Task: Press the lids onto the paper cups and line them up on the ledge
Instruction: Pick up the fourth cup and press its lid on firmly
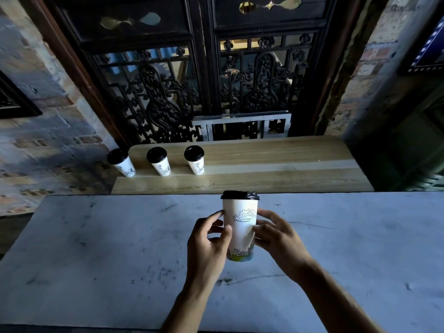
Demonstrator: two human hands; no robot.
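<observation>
A tall white paper cup [240,227] with line drawings stands upright over the pale stone table [96,248], a black lid [239,195] on its top. My left hand [209,241] wraps its left side and my right hand [276,234] grips its right side. Whether its base touches the table, I cannot tell. Beyond the table, on the wooden ledge [264,164], three lidded cups stand in a row at the left: the first cup [121,162] at the ledge's left corner, the second cup [159,161], and the third cup [195,159].
A dark carved lattice window [204,92] rises behind the ledge, with a small metal-framed hatch [242,127] at its foot. Brick walls flank both sides. The ledge's wood runs bare to the right of the third cup.
</observation>
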